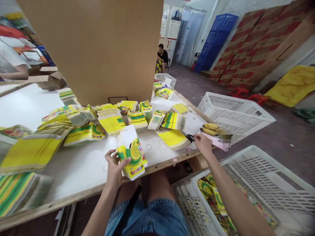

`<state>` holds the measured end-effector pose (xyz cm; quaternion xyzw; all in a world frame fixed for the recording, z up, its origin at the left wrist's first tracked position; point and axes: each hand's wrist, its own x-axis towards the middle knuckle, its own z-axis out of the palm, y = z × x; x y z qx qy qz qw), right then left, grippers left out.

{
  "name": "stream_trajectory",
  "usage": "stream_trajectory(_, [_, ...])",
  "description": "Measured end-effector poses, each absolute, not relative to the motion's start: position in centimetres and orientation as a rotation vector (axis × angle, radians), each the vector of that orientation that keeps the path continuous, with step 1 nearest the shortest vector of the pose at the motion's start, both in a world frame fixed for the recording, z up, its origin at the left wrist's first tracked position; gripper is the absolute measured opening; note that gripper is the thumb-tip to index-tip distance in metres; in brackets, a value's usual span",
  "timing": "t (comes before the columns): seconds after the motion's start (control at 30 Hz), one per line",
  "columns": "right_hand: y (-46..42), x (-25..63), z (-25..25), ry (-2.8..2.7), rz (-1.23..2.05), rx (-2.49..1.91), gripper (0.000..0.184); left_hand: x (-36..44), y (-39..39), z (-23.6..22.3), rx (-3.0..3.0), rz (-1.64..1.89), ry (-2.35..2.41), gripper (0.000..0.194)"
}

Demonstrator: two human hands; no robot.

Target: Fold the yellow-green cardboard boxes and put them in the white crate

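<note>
My left hand (115, 168) grips a yellow and green printed paper carton (133, 157) with a white open top, held over the table's front edge. The thumb lies across its front. To the right, my right hand (203, 144) has its fingers pinched at the black handles of a pair of scissors (189, 137). The scissors lie over the corner of a stack of flat yellow cartons (173, 139). Bananas (212, 128) rest on a pink sheet (214, 140) just beyond my right hand.
Bundles of flat cartons (81, 135) spread over the white table (86, 170). A tall cardboard box (103, 49) stands behind them. White crates (236, 113) stand on the right; a nearer tub (197, 183) holds filled yellow packs. Another person (162, 58) sits far back; another's arm (18, 72) shows left.
</note>
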<state>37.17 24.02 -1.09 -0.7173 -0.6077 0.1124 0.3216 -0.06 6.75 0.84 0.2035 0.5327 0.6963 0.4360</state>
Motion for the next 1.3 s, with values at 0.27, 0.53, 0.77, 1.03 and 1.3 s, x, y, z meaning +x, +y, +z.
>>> stream_trajectory(0.27, [28.1, 36.5, -2.6, -1.616, 0.462, -2.117, 0.024, 1.7, 10.8, -0.7, 0.654, 1.421, 1.486, 0.053])
stream_trajectory(0.53, [24.6, 37.1, 0.6, -1.284, 0.476, -1.855, 0.035, -2.7, 10.1, 1.6, 1.38, 1.303, 1.642, 0.038])
stream_trajectory(0.77, [12.2, 26.2, 3.9, -1.012, 1.505, -1.168, 0.065, -5.2, 15.6, 4.5, 2.301, 0.657, 1.419, 0.006])
stream_trajectory(1.03, [4.9, 15.1, 4.3, -0.544, 2.323, -0.821, 0.063, -4.2, 15.9, 4.1, 2.35, 0.651, 1.362, 0.018])
stream_trajectory(1.3, [5.3, 14.5, 4.2, -0.482, 2.361, -0.821, 0.064, -4.1, 15.9, 3.3, 2.225, 0.806, 1.365, 0.018])
